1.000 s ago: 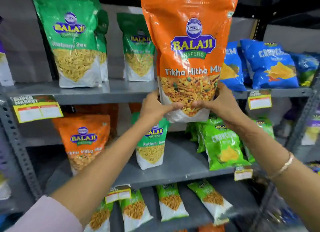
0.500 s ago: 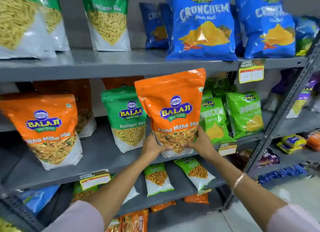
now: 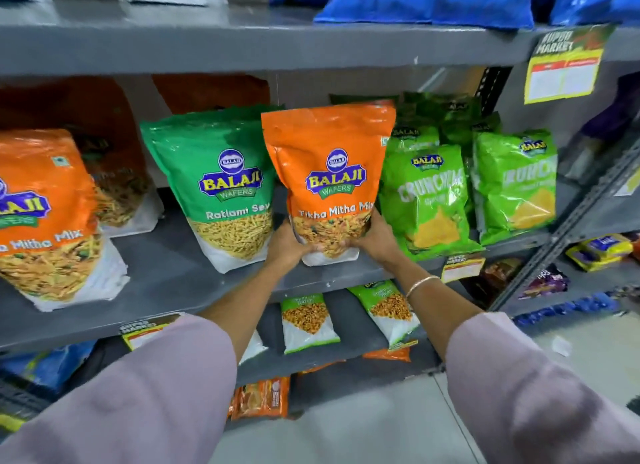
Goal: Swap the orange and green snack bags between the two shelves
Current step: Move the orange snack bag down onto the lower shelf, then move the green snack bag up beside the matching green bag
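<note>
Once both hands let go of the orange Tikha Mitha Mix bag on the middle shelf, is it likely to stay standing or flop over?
Probably stays standing: the orange bag looks like a flat-bottomed pouch, like the green Ratlami Sev bag upright beside it. Its glossy film may be slippery, which fits the left hand and right hand cupping its base. It looks flexible, not stiff.

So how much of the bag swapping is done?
Partly. Already done: one orange bag stands at the left of the lower shelf. In hand: the left hand and right hand hold another orange Tikha Mitha Mix bag by its bottom at that shelf's front edge. Left: the green Ratlami Sev bag beside it needs to go up.
</note>
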`<state>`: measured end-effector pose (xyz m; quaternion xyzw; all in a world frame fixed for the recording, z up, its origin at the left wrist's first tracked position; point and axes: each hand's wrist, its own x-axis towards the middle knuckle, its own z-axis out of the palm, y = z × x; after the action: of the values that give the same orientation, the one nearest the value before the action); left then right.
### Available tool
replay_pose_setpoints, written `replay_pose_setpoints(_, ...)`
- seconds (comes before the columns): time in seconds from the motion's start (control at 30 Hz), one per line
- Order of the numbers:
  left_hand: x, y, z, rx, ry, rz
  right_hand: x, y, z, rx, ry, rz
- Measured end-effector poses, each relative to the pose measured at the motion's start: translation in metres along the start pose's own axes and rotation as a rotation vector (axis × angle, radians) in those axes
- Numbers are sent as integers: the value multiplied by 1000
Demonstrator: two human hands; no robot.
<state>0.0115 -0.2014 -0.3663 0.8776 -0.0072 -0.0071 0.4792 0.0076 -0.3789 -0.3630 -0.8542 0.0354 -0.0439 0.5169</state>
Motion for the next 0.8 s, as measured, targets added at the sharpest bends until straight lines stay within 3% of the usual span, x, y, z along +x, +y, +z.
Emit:
replay_pose_setpoints(0.27, 2, 2, 1, -2, -4, -27, 6, -3, 1, -11, -29, 44)
replay_pose_setpoints(0.37, -3, 6, -8, -24, -95, -120, 11, -11, 0, -173, -80, 84)
replay_pose_setpoints(0.47, -9, 6, -32, 28, -227, -204, 4, -37, -7, -435, -292, 229)
replay_pose_setpoints(0.63, -27, -7, -91, 65, -309, -433, -8, -70, 11, -513, -703, 509)
replay_pose_setpoints(0.7, -31, -20, -112, 146, -297, -504, -9, -87, 39, -549, -791, 452)
replay_pose_setpoints(0.8, -34, -39, -135, 208, -178, -515, -14, -109, 82, -445, -688, 276)
